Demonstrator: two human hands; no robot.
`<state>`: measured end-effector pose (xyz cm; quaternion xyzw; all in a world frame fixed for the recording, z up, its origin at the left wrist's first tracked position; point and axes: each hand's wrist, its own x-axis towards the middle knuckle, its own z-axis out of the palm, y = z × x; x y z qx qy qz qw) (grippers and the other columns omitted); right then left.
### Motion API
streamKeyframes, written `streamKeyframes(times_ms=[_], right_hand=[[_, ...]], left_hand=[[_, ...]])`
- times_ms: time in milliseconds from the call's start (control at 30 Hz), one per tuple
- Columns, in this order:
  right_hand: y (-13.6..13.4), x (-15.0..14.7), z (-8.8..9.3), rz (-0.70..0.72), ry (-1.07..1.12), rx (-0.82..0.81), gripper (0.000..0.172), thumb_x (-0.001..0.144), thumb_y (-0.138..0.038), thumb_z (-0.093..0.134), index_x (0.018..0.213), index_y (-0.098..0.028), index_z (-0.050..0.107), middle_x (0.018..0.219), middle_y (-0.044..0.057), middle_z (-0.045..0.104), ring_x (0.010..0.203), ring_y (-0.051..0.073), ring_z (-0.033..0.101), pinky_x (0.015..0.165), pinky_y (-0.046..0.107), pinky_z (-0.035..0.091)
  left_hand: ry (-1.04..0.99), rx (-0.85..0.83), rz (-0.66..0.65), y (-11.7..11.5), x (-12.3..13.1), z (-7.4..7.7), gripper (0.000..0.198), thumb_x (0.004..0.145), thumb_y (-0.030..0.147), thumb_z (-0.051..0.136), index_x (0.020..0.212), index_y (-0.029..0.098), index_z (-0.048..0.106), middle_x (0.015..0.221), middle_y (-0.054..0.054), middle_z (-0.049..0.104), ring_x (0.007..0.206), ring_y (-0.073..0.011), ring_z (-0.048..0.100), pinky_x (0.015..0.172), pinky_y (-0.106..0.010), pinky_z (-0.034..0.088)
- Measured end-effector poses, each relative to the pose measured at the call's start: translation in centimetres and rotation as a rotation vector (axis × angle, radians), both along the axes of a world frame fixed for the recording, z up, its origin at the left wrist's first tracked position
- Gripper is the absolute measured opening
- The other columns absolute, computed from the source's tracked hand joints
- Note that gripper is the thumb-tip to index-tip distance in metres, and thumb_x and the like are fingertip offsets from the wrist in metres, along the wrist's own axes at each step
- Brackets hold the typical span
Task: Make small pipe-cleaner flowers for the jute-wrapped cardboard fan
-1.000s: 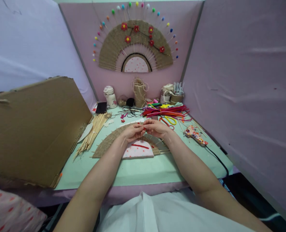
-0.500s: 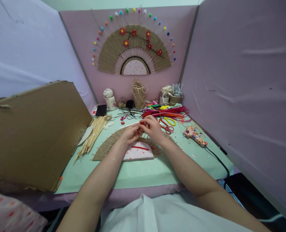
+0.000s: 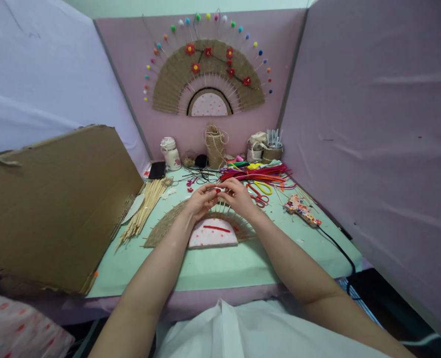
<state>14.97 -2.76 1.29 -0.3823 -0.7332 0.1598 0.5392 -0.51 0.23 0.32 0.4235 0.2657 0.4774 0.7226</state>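
Note:
My left hand [image 3: 201,202] and my right hand [image 3: 238,198] meet above the fan, fingertips pinched together. Between them is a small red piece of pipe cleaner [image 3: 218,190], its shape mostly covered by the fingers. Beneath lies a half-round fan [image 3: 164,223] wrapped in brown twine, with stick ends poking out along its edge. A white half-circle with red dots [image 3: 205,240] forms the fan's base. Across that base rests a straight red strip [image 3: 216,228]. Small red bits [image 3: 190,189] lie beyond my left hand.
A cardboard sheet [image 3: 56,214] leans at left beside wooden sticks [image 3: 145,211]. Pipe cleaners [image 3: 261,174], scissors [image 3: 259,199] and a corded glue gun [image 3: 301,210] lie to the right. Behind stand a twine roll [image 3: 215,146] and a white jar [image 3: 170,154]. A flowered fan [image 3: 171,82] hangs on the back wall.
My fingers have shifted around the red piece, and my left fingers reach further up and forward. More of the red piece shows between the fingertips. The fan stays put.

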Motion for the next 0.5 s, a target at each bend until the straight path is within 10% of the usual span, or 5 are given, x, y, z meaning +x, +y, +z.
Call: streamKeyframes(times_ms=[500], right_hand=[[-0.31,0.3,0.57,0.008,0.073,-0.127,0.011,0.074,-0.029,0.063,0.08,-0.019,0.064,0.081,0.003,0.061,0.072,0.014,0.052,0.068,0.028,0.042]], left_hand=[[0.095,0.073,0.057,0.17,-0.28,0.24,0.025,0.053,0.02,0.082,0.072,0.012,0.068,0.07,-0.003,0.067,0.068,-0.0114,0.063,0.07,-0.024,0.049]])
